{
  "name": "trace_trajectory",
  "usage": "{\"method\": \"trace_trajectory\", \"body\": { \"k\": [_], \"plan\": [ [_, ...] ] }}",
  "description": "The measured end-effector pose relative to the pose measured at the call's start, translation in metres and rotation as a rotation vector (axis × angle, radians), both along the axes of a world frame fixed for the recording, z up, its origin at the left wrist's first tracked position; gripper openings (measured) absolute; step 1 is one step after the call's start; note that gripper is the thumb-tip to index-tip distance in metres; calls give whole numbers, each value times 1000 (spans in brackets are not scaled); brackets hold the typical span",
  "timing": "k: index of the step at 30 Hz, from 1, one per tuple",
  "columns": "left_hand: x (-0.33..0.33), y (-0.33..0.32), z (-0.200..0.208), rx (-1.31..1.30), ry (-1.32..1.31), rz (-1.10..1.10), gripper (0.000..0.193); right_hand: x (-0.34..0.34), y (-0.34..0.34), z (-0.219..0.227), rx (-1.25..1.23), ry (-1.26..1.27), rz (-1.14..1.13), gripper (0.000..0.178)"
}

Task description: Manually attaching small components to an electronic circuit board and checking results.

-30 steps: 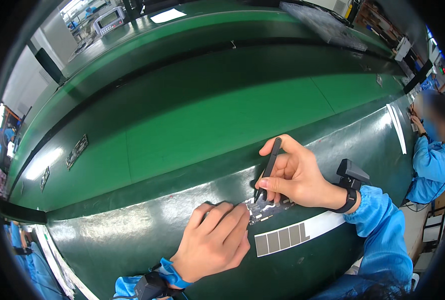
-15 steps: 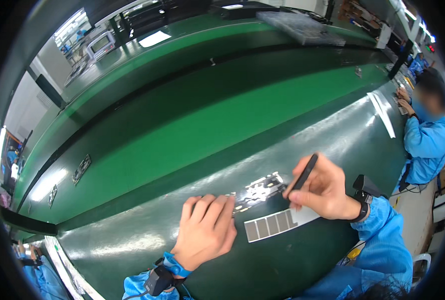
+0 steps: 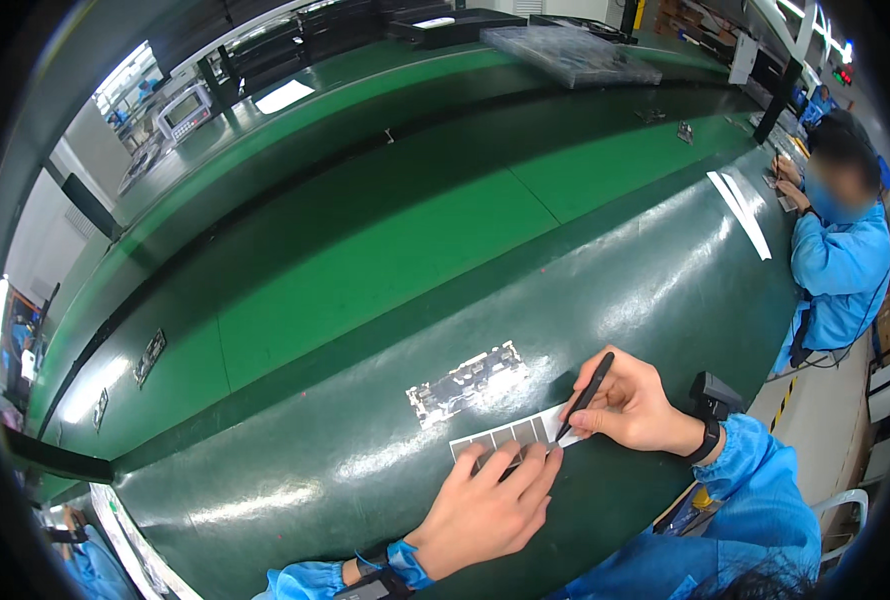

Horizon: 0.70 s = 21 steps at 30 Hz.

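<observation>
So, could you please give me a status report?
Left hand partly covering gray label strip. Right hand gripping black pen-like tool, tip at strip. Circuit board beyond, untouched.

downward fisheye from head height

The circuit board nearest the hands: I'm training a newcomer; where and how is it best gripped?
Probably pinch the circuit board across its two long edges, coming from above: it lies flat, long and narrow, with both edges uncovered.

Right hand [image 3: 625,405] grips black tool [image 3: 592,392], tip at strip [image 3: 506,437]; left hand [image 3: 490,508] rests on strip's near side; board [image 3: 468,384] lies beyond.
</observation>
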<state>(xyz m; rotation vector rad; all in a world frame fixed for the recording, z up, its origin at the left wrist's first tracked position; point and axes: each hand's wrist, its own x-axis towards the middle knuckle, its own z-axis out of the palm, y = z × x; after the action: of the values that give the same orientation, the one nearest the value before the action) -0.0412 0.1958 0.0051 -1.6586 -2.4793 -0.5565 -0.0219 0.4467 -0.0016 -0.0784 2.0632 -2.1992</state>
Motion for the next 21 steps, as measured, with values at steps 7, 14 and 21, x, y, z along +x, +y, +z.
{"method": "trace_trajectory", "body": {
  "k": [7,14,21],
  "plan": [
    [-2,-4,3,36,-36,15,52,-16,-2,11,-105,-53,-62,31],
    [-16,-22,-3,212,-40,31,43,-92,-56,28,7,3,109,46],
    [-55,-74,-3,270,82,249,39,-100,-83,15,101,-32,154,52]
  ]
}}
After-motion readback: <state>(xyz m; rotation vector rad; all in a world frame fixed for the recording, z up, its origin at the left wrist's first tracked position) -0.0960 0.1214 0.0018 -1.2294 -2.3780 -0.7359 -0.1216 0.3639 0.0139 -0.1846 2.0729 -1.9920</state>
